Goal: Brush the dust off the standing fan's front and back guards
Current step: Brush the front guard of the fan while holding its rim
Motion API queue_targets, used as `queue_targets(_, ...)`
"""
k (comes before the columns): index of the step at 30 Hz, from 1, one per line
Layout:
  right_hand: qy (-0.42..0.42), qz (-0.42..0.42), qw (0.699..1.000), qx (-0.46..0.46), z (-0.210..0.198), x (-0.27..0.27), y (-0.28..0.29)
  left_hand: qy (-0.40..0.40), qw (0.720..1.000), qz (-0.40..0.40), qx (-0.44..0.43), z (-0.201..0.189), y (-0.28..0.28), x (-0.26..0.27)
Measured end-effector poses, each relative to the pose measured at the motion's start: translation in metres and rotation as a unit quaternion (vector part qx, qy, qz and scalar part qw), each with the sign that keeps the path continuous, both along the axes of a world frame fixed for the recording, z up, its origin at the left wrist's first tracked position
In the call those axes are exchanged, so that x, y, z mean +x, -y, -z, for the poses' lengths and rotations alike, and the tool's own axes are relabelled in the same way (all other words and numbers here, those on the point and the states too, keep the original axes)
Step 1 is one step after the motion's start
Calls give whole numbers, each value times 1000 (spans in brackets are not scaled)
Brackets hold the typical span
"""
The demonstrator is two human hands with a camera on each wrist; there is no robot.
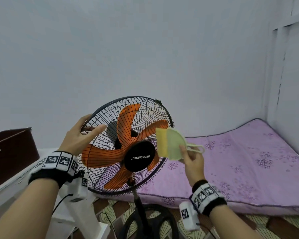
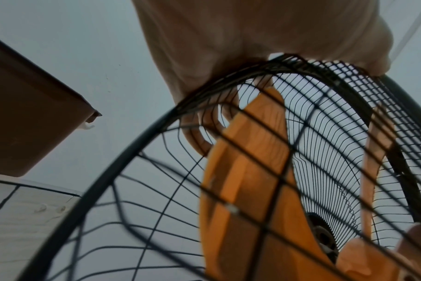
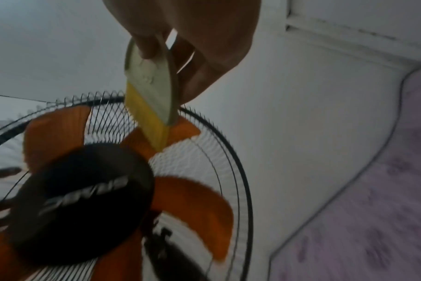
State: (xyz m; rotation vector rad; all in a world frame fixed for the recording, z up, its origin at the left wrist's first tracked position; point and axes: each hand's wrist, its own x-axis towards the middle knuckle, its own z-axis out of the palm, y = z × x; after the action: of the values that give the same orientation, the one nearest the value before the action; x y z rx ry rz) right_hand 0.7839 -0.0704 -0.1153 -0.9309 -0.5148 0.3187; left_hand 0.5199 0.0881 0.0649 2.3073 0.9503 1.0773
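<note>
left hand (image 1: 79, 135) grips fan guard (image 1: 150, 111); right hand (image 1: 194, 161) holds brush (image 1: 169, 144).

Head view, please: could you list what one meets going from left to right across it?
Dark brown box → left hand on the guard rim → fan hub → brush → right hand → purple mattress.
</note>
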Motion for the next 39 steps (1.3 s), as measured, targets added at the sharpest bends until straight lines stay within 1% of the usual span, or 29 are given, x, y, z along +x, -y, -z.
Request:
queue_targets(2, -1, -20, 1000, 3, 10, -6, -3, -1, 1000, 3, -1, 0, 0, 0)
queue_targets(5, 0, -29, 1000, -4, 10, -1, -10, 7, 1000, 11, -5, 1, 1, -3)
queue_targets(9, 32, -12, 998, -51, 2, 18, -20, 18, 1000, 22, -7, 5, 1, -5)
queue_targets(11, 10, 25, 998, -51, -5, 32, -23, 25, 999, 23, -9, 7, -1, -6)
queue_targets(13, -3, 98, 992, -75, -11, 50, -23, 27, 999, 25, -10, 8, -3, -8)
queue_targets(15, 25, 185, 976, -109, -22, 57, -18, 23, 999, 28, -16, 7, -6, -10)
queue_targets(16, 36, 206, 974, -86, -31, 54, -13, 20, 999, 29, -17, 7, -7, -11)
queue_targets(17, 50, 198, 978, -44, -42, 47, -7, 17, 999, 30, -17, 7, -9, -11)
queue_targets(18, 74, 162, 984, 9, -54, 37, 0, 16, 999, 31, -18, 6, -9, -10)
queue_targets(19, 110, 101, 988, 49, -64, 25, 6, 15, 999, 34, -19, 6, -10, -9)
queue_targets(20, 164, 30, 984, 66, -74, 15, 14, 12, 999, 36, -21, 6, -10, -6)
queue_targets(21, 230, -34, 971, 60, -81, 7, 18, 10, 999, 37, -19, 5, -9, -4)
queue_targets(22, 307, -74, 948, 37, -87, 0, 19, 8, 999, 37, -15, 4, -9, -4)
queue_targets(23, 393, -82, 916, 8, -93, -4, 18, 9, 999, 37, -12, 3, -8, -4)
queue_targets(24, 471, -68, 879, -18, -97, -4, 15, 10, 999, 39, -11, 2, -7, -4)
queue_targets(25, 529, -49, 847, -32, -99, -3, 11, 9, 999, 41, -12, 2, -6, -4)
queue_targets(26, 568, -31, 822, -39, -103, 1, 8, 9, 999, 43, -15, 2, -5, -5)
queue_targets(27, 588, -16, 807, -46, -106, 5, 4, 8, 999, 46, -19, 3, -5, -6)
queue_targets(30, 605, 15, 793, -70, -128, 15, -3, 21, 998, 56, -31, 5, -5, -10)
queue_targets(31, 602, 22, 795, -77, -138, 18, -4, 22, 998, 59, -30, 6, -5, -10)
queue_targets(33, 574, 31, 815, -76, -160, 22, -5, 24, 997, 64, -26, 9, -5, -11)
queue_targets(35, 528, 67, 845, -62, -179, 26, -5, 26, 997, 64, -24, 9, -5, -12)
queue_targets(37, 456, 109, 883, -25, -188, 29, -2, 26, 997, 65, -25, 9, -5, -13)
queue_targets(38, 420, 104, 901, -2, -188, 28, 2, 26, 997, 66, -25, 9, -4, -13)
queue_targets(39, 399, 76, 914, 11, -185, 26, 6, 25, 997, 65, -23, 8, -4, -13)
